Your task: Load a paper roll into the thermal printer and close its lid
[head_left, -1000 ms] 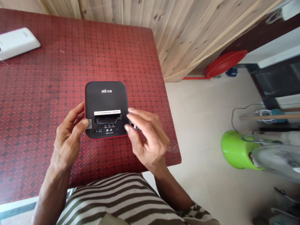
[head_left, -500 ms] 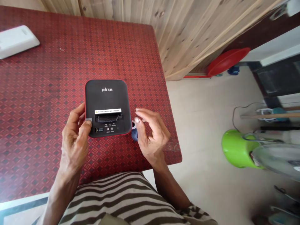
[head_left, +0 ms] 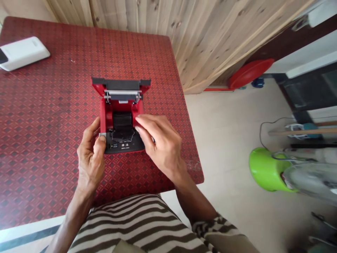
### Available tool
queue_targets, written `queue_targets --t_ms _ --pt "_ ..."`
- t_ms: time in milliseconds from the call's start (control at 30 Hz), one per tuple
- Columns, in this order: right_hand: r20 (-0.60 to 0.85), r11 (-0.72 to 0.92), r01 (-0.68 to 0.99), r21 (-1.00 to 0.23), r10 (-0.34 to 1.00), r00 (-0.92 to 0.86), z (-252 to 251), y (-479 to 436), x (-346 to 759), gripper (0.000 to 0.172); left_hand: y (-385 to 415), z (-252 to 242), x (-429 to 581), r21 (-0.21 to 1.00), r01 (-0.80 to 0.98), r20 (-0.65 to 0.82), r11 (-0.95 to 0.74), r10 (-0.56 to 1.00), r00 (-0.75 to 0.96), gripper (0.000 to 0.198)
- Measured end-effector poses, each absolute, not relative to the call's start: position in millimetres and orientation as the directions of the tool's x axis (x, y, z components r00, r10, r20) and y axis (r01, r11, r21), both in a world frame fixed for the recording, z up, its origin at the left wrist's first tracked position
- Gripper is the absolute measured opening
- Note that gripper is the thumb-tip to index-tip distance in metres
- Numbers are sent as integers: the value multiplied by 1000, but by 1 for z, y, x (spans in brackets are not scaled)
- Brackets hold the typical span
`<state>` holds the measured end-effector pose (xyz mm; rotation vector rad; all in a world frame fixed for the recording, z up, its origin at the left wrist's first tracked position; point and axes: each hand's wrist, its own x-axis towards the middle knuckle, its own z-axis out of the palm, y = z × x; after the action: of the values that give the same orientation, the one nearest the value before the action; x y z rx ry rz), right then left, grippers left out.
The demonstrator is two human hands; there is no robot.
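A small black-and-red receipt printer (head_left: 119, 140) sits on the red patterned table (head_left: 52, 112). Its lid (head_left: 121, 84) stands swung up and back, showing the red inner bay with a dark roll space. My left hand (head_left: 91, 154) grips the printer's left front corner, thumb pressed on a small grey side tab. My right hand (head_left: 160, 144) lies over the right front of the printer, fingers curled at the edge of the open bay. Whether anything sits under those fingers is hidden.
A white flat device (head_left: 25, 52) lies at the table's far left. A wood-panelled wall stands behind. To the right, on the floor, are a green round base (head_left: 265, 168) with a fan, a red basin (head_left: 250, 72) and cables.
The printer's lid was closed; now it is flipped open and back. My right hand moved from beside the printer onto its right front. The small dark blue object by that hand is out of sight.
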<state>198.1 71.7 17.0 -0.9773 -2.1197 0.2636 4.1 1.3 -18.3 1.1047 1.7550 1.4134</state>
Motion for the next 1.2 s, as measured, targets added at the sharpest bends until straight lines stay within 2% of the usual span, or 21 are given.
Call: queue_targets --t_ms 100,200,267,467,600,700,800,867,1000,1100,1200 --pt "258 719 619 -317 693 -673 33 99 176 27 1 -29 0 972 236 112 -8 896 -430 47" --pt "-53 708 680 -189 684 -727 46 121 149 33 1 -38 -2 966 255 149 -37 887 -436 56" --pt "-166 714 684 -150 664 -729 52 129 136 35 1 -41 -2 968 249 141 -29 883 -447 58" --pt "-224 743 665 -81 636 -738 60 133 130 38 1 -44 -2 988 147 105 -44 896 -431 56" --pt "-158 726 681 -95 664 -731 64 125 135 32 1 -43 -3 988 152 103 -42 901 -420 55" --pt "-8 719 671 -183 681 -732 70 111 153 22 1 -43 -3 987 161 79 -9 898 -433 58" --pt "216 678 612 -407 723 -657 73 102 187 14 1 -43 -3 986 169 79 -4 897 -436 58" --pt "308 589 561 -582 798 -519 65 105 212 21 1 -43 -3 987 163 80 -9 897 -435 58" --pt "247 291 411 -864 956 -156 18 134 242 28 3 -42 -4 974 226 132 -31 884 -449 55" --pt "195 201 287 -937 980 -49 -26 155 242 31 4 -41 -4 955 293 186 -50 870 -457 53" --pt "129 143 308 -941 990 -65 -53 163 231 28 5 -42 -5 951 300 210 -72 863 -459 53"
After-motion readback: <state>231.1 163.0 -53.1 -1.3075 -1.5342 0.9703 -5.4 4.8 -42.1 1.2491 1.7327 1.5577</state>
